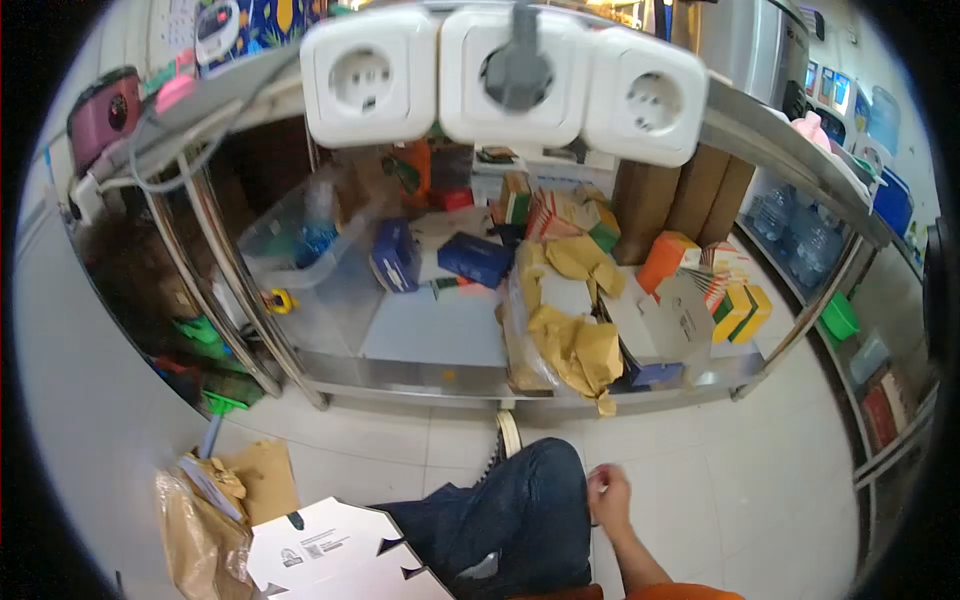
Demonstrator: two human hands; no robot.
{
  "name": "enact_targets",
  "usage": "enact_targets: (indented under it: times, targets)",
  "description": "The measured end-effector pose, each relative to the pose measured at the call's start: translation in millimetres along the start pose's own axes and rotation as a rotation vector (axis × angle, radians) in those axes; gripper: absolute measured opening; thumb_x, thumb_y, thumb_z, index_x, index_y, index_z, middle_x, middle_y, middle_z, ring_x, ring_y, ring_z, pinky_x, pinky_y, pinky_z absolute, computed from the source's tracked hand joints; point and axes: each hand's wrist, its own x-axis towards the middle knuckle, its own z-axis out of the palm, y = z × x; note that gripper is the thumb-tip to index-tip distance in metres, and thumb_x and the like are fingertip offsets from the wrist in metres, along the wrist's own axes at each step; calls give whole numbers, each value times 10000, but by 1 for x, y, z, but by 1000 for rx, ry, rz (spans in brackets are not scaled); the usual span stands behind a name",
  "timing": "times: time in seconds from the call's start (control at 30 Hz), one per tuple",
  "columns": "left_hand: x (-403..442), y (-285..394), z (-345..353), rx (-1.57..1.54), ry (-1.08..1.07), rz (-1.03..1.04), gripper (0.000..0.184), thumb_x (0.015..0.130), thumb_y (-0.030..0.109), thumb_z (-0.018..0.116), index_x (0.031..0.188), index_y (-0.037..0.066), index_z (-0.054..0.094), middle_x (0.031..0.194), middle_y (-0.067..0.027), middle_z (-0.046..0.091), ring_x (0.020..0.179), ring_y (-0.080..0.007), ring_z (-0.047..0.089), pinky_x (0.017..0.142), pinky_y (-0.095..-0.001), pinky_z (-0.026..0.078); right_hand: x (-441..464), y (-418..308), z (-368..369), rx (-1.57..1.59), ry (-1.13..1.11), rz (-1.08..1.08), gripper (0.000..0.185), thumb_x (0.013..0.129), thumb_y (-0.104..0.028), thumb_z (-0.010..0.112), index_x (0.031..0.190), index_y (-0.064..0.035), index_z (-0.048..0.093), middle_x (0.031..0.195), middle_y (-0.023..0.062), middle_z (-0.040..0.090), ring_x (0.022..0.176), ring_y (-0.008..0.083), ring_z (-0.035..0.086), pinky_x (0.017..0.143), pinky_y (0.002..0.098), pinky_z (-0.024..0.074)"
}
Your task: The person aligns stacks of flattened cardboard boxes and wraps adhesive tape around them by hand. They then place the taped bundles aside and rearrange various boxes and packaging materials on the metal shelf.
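A white flat cardboard piece (350, 545) with notched corners and printed marks lies across the lap at the bottom left. My right hand (608, 495) is beside the bent knee in dark jeans (540, 500), over the tiled floor, its fingers curled in. Whether anything small is between those fingers cannot be made out. My left hand is out of sight. Left of the white cardboard are a brown paper bag (195, 540) and a piece of brown cardboard (262, 482).
A metal table carries white sockets (515, 75) at its edge. On its lower shelf are crumpled brown paper (580, 345), blue boxes (475, 260), yellow boxes (742, 312), an orange box (668, 262) and a clear plastic bin (290, 270). A green-headed tool (222, 403) leans at left.
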Motion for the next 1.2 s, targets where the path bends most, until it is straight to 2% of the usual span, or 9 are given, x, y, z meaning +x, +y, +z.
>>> enact_targets:
  times: [0.07,0.1,0.2,0.6,0.7,0.77,0.87,0.97,1.2]
  targets:
    - [-1,33,-5,-88,69,56,540,949,304,489,1365,-28,395,1319,-211,494,1181,-319,497,1017,-424,400,-40,-63,16,-51,-331,-476,176,829,-195,690,958,-74,686,793,121,672,763,233,653,695,359,516]
    - [-3,48,-8,-133,94,80,550,949,315,488,1369,-26,389,1323,-211,489,1185,-321,492,1017,-426,400,-70,-112,14,63,-829,100,412,858,-394,664,1121,-78,655,958,109,701,967,247,657,881,383,485]
    - [-11,90,-19,-278,161,146,580,946,347,485,1380,-21,372,1334,-212,477,1198,-328,479,1019,-434,398,-109,-176,47,465,-1404,-69,524,840,-446,661,1191,-67,568,1058,117,632,1044,249,594,929,386,438]
    - [-53,177,-74,-1032,283,155,702,937,473,471,1427,1,304,1378,-214,426,1248,-355,426,1026,-465,391,-76,-258,56,1295,-1676,-183,1032,771,-654,647,1469,-25,222,1455,149,354,1353,260,340,1122,397,251]
    - [-59,184,-83,-1257,267,161,733,934,505,468,1439,6,287,1390,-214,413,1261,-362,412,1027,-473,390,-74,-307,10,1882,-1633,-400,1100,799,-495,727,1515,-29,36,1490,178,299,1385,267,305,1138,423,243]
    - [-70,202,-86,-1339,176,132,753,932,526,466,1447,9,276,1397,-215,405,1269,-367,404,1029,-478,389,-100,-335,1,1764,-1265,-657,986,819,-370,750,1517,-93,112,1525,111,286,1369,262,346,1125,516,258]
    - [-120,299,-105,-1264,-38,362,724,972,502,403,1472,9,228,1470,-193,331,1353,-326,297,1132,-425,238,-102,-374,-29,1540,-1132,-444,963,810,-21,705,1479,-41,13,1353,166,398,1286,251,400,1069,396,349]
    - [-52,257,-98,-1201,-86,750,574,998,307,464,1425,-46,311,1453,-230,347,1286,-270,454,1065,-414,396,-85,-417,-89,1525,-654,-639,843,835,-3,657,1450,-41,82,1288,134,435,1212,237,456,1055,391,356]
    - [-96,467,-133,-1272,-677,1029,608,980,374,487,1373,-71,357,1212,-212,575,1101,-272,583,926,-357,474,18,-486,-167,1726,-80,-626,311,916,-197,535,1157,0,537,1102,126,596,1012,215,603,865,363,507]
